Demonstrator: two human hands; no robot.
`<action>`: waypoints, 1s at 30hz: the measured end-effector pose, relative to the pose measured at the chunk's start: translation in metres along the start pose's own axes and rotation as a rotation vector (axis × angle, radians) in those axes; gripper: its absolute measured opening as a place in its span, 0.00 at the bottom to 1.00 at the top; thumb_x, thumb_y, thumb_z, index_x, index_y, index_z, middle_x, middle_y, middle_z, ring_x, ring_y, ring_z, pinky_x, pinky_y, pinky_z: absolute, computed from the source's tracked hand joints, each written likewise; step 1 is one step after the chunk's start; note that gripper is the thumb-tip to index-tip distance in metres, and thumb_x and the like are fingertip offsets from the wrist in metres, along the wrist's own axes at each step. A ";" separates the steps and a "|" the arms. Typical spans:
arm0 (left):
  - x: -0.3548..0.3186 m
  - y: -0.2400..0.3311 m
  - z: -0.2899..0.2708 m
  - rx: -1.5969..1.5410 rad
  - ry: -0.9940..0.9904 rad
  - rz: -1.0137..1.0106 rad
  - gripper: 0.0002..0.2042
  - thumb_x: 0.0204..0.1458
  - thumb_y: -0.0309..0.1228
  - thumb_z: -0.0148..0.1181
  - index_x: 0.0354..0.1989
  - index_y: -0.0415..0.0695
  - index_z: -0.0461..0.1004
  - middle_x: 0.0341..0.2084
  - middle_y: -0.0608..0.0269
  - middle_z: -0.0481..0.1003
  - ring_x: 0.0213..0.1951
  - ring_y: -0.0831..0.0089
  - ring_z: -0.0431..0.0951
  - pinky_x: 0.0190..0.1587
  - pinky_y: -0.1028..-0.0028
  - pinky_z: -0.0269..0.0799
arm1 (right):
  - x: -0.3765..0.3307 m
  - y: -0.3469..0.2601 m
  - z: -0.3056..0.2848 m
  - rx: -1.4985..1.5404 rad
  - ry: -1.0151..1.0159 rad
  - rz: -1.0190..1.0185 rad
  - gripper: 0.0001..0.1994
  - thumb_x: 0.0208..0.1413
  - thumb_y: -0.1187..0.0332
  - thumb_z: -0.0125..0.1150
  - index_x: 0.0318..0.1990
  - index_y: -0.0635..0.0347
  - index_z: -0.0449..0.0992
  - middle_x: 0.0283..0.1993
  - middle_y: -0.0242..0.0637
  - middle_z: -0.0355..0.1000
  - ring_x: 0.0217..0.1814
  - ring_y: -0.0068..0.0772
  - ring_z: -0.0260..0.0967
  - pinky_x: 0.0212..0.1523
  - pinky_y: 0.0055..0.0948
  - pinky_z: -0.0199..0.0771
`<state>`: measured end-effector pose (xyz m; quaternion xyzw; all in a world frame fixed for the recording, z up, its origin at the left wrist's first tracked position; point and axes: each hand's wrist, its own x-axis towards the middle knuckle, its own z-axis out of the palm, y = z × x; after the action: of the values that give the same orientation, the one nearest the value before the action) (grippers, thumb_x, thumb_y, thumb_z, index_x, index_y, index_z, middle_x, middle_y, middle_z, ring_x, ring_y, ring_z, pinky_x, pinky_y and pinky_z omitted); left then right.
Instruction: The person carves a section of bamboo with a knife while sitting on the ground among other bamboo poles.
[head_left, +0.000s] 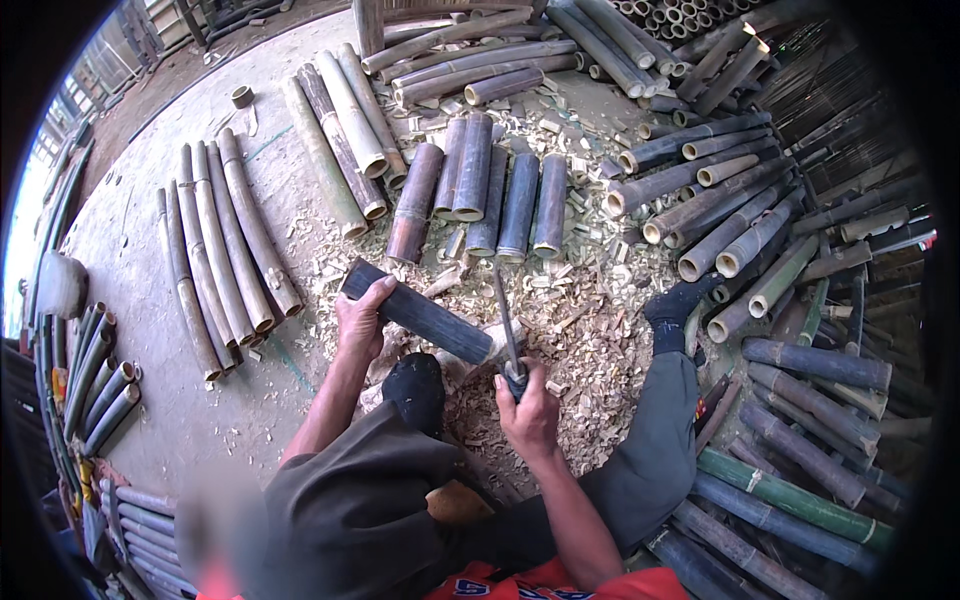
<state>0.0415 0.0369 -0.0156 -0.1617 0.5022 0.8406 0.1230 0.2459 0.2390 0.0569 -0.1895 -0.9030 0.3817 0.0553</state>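
Note:
My left hand (360, 316) grips a short dark bamboo section (428, 317) near its upper left end. The section slants down to the right, and its pale lower end is close to a light wooden piece (497, 340). In my right hand (530, 412) is the dark handle of a long narrow knife (505, 318), with its blade pointing up and away from me. The blade stands just right of the section's lower end; whether they touch I cannot tell. Several cut bamboo sections (483, 190) lie side by side beyond my hands.
Pale wood chips (600, 350) cover the ground between my feet. Long bamboo poles (215, 245) lie at the left, more poles (345, 130) farther back. Stacked bamboo (740, 200) fills the right side, with a green pole (790, 495) near my right leg.

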 end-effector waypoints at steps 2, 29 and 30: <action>0.001 -0.004 0.004 -0.034 -0.065 0.009 0.14 0.51 0.25 0.78 0.41 0.36 0.79 0.34 0.59 0.82 0.32 0.70 0.84 0.38 0.67 0.84 | 0.002 0.044 0.027 -0.203 -0.194 0.206 0.17 0.70 0.56 0.60 0.48 0.61 0.65 0.34 0.58 0.80 0.36 0.65 0.81 0.34 0.59 0.79; -0.008 0.012 -0.021 0.073 -0.250 -0.079 0.18 0.49 0.28 0.74 0.47 0.39 0.78 0.38 0.61 0.81 0.37 0.69 0.84 0.39 0.65 0.85 | -0.007 0.042 0.009 -0.289 -0.254 0.289 0.18 0.70 0.56 0.58 0.51 0.61 0.63 0.34 0.64 0.79 0.38 0.69 0.80 0.35 0.60 0.78; -0.016 0.012 -0.009 -0.039 -0.203 -0.056 0.16 0.51 0.30 0.75 0.45 0.38 0.78 0.37 0.59 0.82 0.37 0.68 0.85 0.39 0.64 0.86 | -0.010 0.028 0.000 -0.220 -0.214 0.259 0.18 0.70 0.57 0.59 0.52 0.61 0.64 0.35 0.62 0.79 0.38 0.69 0.80 0.36 0.60 0.78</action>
<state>0.0529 0.0226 -0.0034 -0.0921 0.4659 0.8585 0.1935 0.2632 0.2533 0.0377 -0.2671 -0.9081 0.3026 -0.1116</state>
